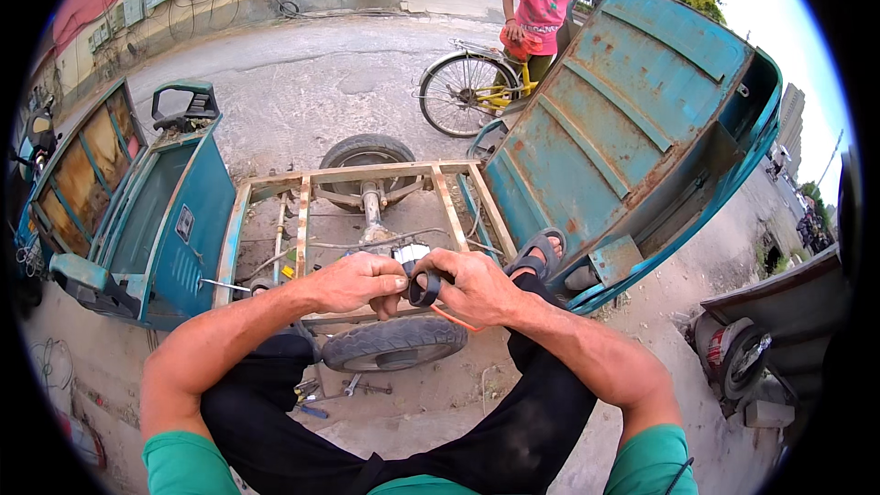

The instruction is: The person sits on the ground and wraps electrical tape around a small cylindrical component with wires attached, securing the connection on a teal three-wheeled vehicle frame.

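My left hand (366, 282) and my right hand (467, 286) meet over an open three-wheeler frame (302, 220). The right fingers close on a black loop (424, 291), whose exact kind I cannot make out. A thin orange cord (456, 319) trails below that hand. Pinched fingers of the left hand face the loop; what they hold, if anything, is hidden. Just beyond both hands sits a silvery metal part (411, 253), in line with the axle (372, 206). One wheel (394, 345) lies below my hands, and another wheel (367, 154) stands at the frame's far side.
A rusty teal body panel (614, 110) leans up on the right, beside my sandalled foot (539, 253). The teal cab (183, 211) stands at the left. Tools (353, 387) lie on the ground between my legs. Farther off, a person in pink (541, 5) stands by a yellow bicycle (477, 92).
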### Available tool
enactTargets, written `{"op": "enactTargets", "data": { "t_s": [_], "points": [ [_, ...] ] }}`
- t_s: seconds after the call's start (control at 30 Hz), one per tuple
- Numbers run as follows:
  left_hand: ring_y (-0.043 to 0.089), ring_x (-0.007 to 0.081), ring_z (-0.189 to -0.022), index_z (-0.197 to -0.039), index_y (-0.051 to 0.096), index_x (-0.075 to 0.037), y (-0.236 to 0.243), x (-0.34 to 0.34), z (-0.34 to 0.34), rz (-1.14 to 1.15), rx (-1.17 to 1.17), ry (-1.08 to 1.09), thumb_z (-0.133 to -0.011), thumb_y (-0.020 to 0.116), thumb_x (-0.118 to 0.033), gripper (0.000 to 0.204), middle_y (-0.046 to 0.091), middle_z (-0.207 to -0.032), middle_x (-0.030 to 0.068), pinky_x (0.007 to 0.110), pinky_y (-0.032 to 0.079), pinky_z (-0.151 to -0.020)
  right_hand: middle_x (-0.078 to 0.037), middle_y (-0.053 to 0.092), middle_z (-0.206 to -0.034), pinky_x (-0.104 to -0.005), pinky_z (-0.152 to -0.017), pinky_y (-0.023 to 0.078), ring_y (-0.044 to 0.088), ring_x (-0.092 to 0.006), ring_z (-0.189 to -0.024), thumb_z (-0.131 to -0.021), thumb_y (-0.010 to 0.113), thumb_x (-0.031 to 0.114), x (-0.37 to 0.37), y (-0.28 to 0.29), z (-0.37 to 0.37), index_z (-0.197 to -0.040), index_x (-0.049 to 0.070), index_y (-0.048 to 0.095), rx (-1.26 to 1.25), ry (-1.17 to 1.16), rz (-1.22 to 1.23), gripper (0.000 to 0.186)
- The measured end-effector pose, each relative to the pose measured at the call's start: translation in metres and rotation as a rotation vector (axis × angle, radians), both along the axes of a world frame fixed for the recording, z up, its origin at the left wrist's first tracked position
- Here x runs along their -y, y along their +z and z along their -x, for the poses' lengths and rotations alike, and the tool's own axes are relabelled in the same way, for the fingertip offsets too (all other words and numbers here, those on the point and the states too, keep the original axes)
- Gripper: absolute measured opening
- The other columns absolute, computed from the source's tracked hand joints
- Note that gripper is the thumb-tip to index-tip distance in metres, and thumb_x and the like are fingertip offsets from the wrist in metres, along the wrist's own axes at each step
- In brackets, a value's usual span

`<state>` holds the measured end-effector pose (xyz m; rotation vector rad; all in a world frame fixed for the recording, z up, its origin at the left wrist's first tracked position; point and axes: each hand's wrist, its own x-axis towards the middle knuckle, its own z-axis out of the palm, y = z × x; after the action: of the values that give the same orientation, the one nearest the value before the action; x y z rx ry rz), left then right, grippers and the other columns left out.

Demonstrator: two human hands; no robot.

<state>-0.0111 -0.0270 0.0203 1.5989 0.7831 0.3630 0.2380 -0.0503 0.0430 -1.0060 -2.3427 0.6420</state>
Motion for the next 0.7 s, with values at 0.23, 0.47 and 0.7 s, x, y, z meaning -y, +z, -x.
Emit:
{"op": "enactTargets", "data": {
  "t_s": [0.23, 0.47, 0.7],
  "points": [
    [0.070, 0.0167, -0.083, -0.107, 0.065, 0.001, -0.010, 0.001, 0.002, -0.042, -0.085, -0.080, -0.108, 0.051, -0.030, 0.034, 0.071, -0.091, 0.0073, 0.032, 0.056, -0.075, -0.020, 0.071, -0.088, -0.0446, -0.074, 0.054, 0.070, -0.0365, -0.082, -0.096, 0.063, 0.017, -0.006, -0.004, -0.005, -0.113, 0.003, 0.066, 0.127, 0.097, 0.010, 0.022],
    [0.070, 0.0166, -0.085, -0.109, 0.065, 0.001, -0.013, -0.001, 0.000, -0.049, -0.106, -0.092, -0.107, 0.051, -0.026, 0.030, 0.071, -0.092, 0.0075, 0.032, 0.057, -0.077, -0.023, 0.071, -0.092, -0.0466, -0.078, 0.054, 0.070, -0.0406, -0.088, -0.089, 0.060, 0.009, -0.008, -0.008, -0.009, -0.114, 0.003, 0.066, 0.160, 0.101, 0.031, 0.026],
    [0.070, 0.0161, -0.090, -0.120, 0.062, 0.004, -0.015, -0.003, -0.001, -0.035, -0.130, -0.109, -0.107, 0.056, -0.024, 0.032, 0.071, -0.099, 0.0082, 0.033, 0.059, -0.080, -0.025, 0.071, -0.092, -0.0481, -0.078, 0.053, 0.069, -0.0424, -0.088, -0.088, 0.057, 0.006, -0.008, -0.005, -0.011, -0.114, 0.001, 0.065, 0.191, 0.120, 0.056, 0.028]
  ]
}}
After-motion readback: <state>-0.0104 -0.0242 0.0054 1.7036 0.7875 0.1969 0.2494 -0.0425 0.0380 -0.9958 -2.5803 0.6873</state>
